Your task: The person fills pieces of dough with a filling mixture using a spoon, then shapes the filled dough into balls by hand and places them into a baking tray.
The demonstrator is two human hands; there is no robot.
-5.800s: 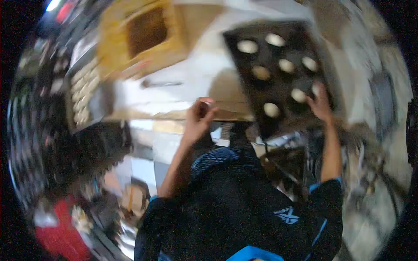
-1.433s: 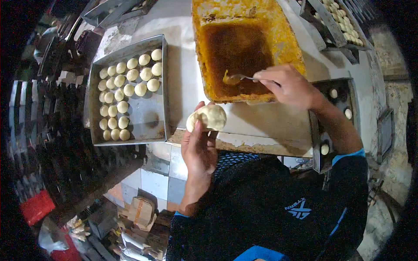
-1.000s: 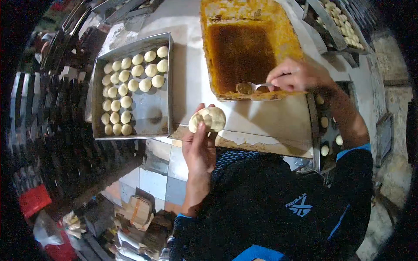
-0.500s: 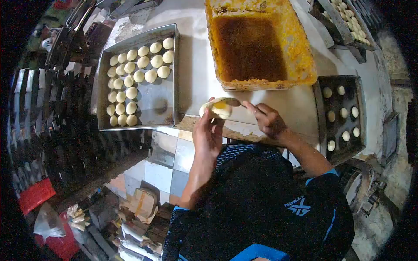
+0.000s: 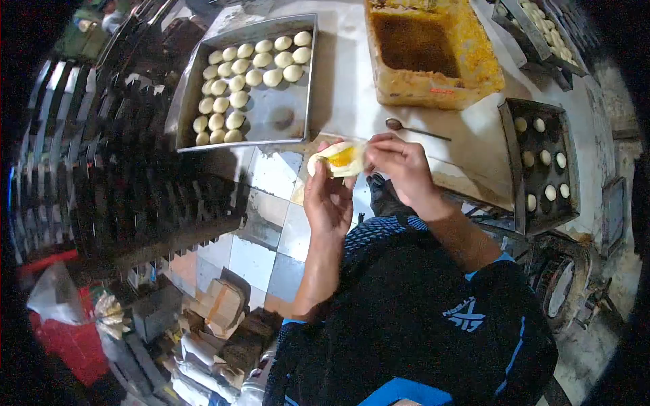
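A flattened piece of dough (image 5: 315, 162) with orange-yellow filling (image 5: 344, 158) in its middle lies in the fingers of my left hand (image 5: 328, 206), held over the table's front edge. My right hand (image 5: 405, 166) has its fingers bent together at the dough's right edge, and they look pinched on it; the fingertips are somewhat blurred. Just beyond that hand, a spoon (image 5: 423, 132) rests on the table. Behind the spoon stands a plastic tub (image 5: 416, 91), its inner walls smeared with orange filling and its floor mostly scraped bare.
At the left is a metal tray (image 5: 271, 111) with rows of round dough balls. A dark tray (image 5: 542, 179) with several spaced balls sits at the right, and another filled tray (image 5: 542, 27) at the far right corner. Stacked dark racks (image 5: 135, 169) stand left; a cardboard box (image 5: 223, 304) lies below.
The spoon has left my right hand and now lies on the table. My right hand has moved to the dough's edge. The view has shifted, so the trays and tub appear higher and further right.
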